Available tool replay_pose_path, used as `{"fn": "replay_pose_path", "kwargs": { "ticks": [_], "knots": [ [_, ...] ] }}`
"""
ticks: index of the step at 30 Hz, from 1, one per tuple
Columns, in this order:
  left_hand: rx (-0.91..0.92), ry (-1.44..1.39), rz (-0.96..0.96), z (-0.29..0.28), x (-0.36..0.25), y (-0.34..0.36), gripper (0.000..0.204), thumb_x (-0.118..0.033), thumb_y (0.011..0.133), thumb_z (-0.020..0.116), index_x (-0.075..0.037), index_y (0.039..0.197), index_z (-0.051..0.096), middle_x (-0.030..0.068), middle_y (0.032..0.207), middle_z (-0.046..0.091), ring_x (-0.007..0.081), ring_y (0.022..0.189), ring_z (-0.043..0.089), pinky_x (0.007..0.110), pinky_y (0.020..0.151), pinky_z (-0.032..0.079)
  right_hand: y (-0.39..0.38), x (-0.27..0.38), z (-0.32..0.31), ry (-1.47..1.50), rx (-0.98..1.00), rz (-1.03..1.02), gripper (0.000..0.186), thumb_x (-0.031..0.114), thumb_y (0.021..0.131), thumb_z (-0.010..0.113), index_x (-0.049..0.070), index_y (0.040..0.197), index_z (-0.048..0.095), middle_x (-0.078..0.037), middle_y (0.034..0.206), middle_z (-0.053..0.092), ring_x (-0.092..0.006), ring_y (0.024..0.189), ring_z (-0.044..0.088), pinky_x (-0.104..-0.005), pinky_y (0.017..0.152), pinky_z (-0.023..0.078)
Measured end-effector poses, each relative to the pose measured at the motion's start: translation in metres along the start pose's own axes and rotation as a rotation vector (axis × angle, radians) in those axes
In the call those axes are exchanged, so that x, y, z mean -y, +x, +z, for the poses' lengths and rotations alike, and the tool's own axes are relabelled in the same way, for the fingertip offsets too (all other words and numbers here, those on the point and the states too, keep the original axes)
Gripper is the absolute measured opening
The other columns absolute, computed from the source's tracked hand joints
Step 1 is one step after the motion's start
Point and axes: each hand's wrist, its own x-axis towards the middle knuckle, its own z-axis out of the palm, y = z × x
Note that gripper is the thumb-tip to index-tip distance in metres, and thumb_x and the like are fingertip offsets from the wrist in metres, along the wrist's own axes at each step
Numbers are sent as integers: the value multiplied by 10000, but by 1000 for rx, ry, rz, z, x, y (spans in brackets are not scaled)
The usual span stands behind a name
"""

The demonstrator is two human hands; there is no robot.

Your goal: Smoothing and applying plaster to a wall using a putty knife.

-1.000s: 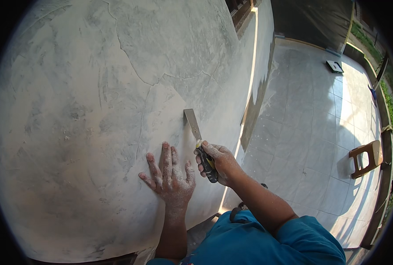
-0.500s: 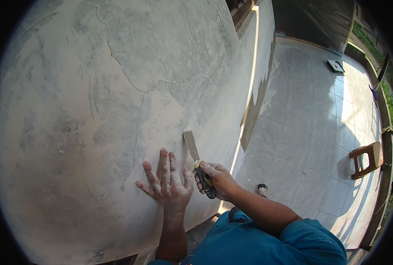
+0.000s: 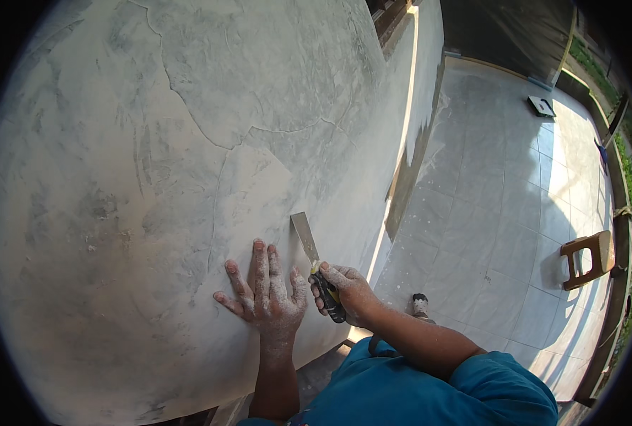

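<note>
A putty knife [image 3: 324, 280] with a dark handle is gripped in my right hand [image 3: 349, 292], thumb along the handle. Its flat metal blade points up and to the left, close to the plastered wall [image 3: 152, 284]; whether the edge touches, I cannot tell. Just left of it my left hand [image 3: 273, 298] rests on the wall, fingers spread and holding nothing. White dust coats both hands. A long crack [image 3: 188, 122] runs across the grey and white patchy surface above them, with a branch going right.
Right of the wall lies a pale tiled floor [image 3: 472, 213], partly sunlit. A brown plastic stool [image 3: 588, 260] stands near its right edge. Farther off is a black and white flat object [image 3: 541, 107]. A dark sheet [image 3: 508, 35] hangs at the back. My shoe [image 3: 420, 305] shows below.
The view has shifted slightly. Both hands and the putty knife keep nearly the same place against the wall, with my left hand still spread.
</note>
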Motion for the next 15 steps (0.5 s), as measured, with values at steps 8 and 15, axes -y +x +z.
{"fn": "replay_pose_path", "kwargs": {
  "ticks": [8, 15],
  "knots": [
    [-4, 33, 19, -1, 1, -1, 422, -392, 883, 606, -135, 1201, 711, -15, 1415, 567, 390, 1474, 227, 619, 1157, -103, 0, 18, 4, -1, -37, 1, 393, 413, 1026, 494, 40, 948, 587, -49, 740, 599, -149, 585, 588, -293, 527, 495],
    [-15, 41, 30, -1, 1, 0, 419, -397, 889, 597, -138, 1197, 713, -20, 1413, 569, 390, 1476, 219, 621, 1156, -101, 2, 25, 1, 12, -27, -45, 399, 427, 1019, 506, 40, 955, 580, -46, 742, 594, -150, 585, 593, -288, 528, 494]
  ]
}}
